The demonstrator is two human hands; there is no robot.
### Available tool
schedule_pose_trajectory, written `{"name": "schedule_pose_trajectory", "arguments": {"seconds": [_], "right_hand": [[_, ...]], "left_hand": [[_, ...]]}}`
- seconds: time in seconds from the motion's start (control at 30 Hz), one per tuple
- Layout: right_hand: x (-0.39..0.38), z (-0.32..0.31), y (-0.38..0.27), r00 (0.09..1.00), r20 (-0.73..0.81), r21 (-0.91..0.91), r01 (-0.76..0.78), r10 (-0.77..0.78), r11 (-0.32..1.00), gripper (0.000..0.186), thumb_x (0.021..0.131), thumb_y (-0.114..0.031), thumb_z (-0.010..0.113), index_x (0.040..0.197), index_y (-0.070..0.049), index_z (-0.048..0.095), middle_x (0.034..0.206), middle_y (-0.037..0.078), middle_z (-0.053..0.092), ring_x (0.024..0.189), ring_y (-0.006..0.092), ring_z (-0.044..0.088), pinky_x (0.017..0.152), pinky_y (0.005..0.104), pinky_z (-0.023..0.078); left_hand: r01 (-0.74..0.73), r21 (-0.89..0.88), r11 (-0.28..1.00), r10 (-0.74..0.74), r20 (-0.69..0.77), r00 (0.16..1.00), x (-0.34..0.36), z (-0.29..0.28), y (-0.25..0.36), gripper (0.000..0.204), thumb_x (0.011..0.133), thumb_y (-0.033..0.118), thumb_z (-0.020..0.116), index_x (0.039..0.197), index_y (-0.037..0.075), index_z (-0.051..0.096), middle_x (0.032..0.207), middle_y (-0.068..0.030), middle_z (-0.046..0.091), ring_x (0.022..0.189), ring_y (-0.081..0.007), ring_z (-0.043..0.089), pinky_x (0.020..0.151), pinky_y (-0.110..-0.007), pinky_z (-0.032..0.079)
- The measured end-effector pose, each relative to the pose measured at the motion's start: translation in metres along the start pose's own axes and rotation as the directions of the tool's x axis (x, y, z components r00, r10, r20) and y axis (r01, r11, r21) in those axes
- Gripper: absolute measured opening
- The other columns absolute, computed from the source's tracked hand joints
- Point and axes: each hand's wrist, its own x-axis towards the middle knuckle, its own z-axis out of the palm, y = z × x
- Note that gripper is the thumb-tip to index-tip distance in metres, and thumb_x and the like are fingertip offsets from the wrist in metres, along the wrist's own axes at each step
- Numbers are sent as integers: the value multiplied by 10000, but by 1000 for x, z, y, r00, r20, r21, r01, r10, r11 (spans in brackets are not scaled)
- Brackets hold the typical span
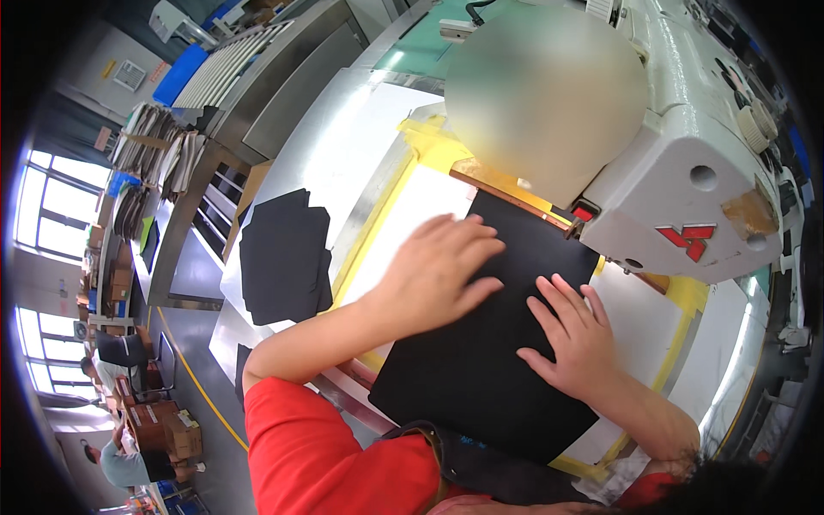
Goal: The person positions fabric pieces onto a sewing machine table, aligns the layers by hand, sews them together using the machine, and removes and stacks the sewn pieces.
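A large black sheet, fabric or thin board, lies slantwise on the white worktop in front of me. My left hand rests on its left edge, fingers stretched out and partly over the white surface. On the sheet's right side lies my right hand, palm down with fingers spread. Neither hand grips anything. The sheet's far edge meets a copper-coloured guide bar beside the head of a white sewing machine. The needle area is too small to make out.
Left of the sheet sits a stack of black pieces. Yellow tape borders the white work area. A blurred round patch hides part of the machine. Farther left stand a metal roller rack, piled sheets, cartons and other people.
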Motion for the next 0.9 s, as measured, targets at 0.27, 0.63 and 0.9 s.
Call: {"name": "schedule_pose_trajectory", "arguments": {"seconds": [0.27,0.63,0.9], "right_hand": [[45,14,-8,989,45,-291,149,-142,945,414,803,-64,618,1200,49,577,1140,193,607,1049,301,612,1025,460,417],[11,59,14,989,-135,-496,-18,-57,868,603,720,-195,767,1247,19,567,1006,187,613,904,311,634,930,452,494],[-15,64,42,985,-150,-529,-151,83,835,648,648,-209,791,1220,16,585,836,125,547,767,266,608,885,441,513]], "left_hand": [[711,107,695,-645,-344,682,-142,-92,-205,409,765,292,767,1096,71,671,1159,-127,636,1090,-281,598,963,-378,452],[756,111,645,-721,-237,651,-117,-80,-230,289,752,213,770,929,34,631,847,-115,676,804,-277,649,730,-360,485],[496,455,739,-384,-319,866,-129,-37,-248,269,917,140,577,1175,110,645,1241,-70,609,1160,-311,548,1031,-414,395]]}}
